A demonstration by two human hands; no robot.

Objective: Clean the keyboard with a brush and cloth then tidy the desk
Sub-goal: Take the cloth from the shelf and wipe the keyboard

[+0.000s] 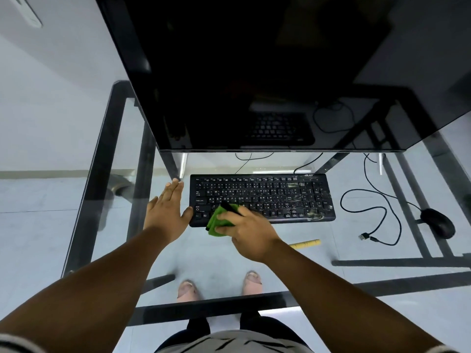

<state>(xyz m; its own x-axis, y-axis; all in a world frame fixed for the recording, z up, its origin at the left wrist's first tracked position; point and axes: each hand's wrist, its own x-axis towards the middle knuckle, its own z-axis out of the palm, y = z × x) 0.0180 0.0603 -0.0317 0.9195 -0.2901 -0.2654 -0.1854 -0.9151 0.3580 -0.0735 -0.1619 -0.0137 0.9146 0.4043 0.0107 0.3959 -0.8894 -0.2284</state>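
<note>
A black keyboard (280, 197) lies on the glass desk (318, 266) in front of the monitor, with pale smudges on its right-hand keys. My right hand (248, 231) grips a folded green cloth (216, 221) together with a black brush (230, 208), and both lie over the keyboard's lower left corner. My left hand (167, 208) rests flat with straight fingers on the glass just left of the keyboard, its thumb touching the keyboard's left edge.
A large dark monitor (267, 72) hangs over the back of the desk. A black mouse (438, 222) and a loose black cable (369, 217) lie to the right. A yellow ruler-like strip (305, 244) lies near my right wrist. My feet show through the glass.
</note>
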